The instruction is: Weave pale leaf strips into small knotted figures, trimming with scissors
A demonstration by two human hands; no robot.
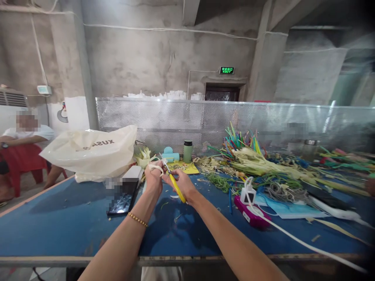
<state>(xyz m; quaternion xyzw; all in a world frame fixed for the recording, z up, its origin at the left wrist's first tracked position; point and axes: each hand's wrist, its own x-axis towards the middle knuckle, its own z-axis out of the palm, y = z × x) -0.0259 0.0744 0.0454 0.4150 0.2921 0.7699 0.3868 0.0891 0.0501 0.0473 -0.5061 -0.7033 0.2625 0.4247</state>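
Observation:
Above the middle of the blue table, my two hands are close together. My left hand (154,175) is closed around a pale husk strip (156,168) that loops over its fingers. In my right hand (183,182) is a pair of yellow-handled scissors (177,188), with the metal blades pointing up and left beside the strip. The handle runs under my right palm. Whether the blades touch the strip, I cannot tell. Small pale scraps (175,196) lie on the table below my hands.
A phone (121,199) and a white plastic bag (90,154) lie to the left. Behind stand a green bottle (188,151) and a perforated metal screen (158,121). Husk bundles (254,160), a purple power strip (252,212) and its white cable (304,240) occupy the right. A person sits far left.

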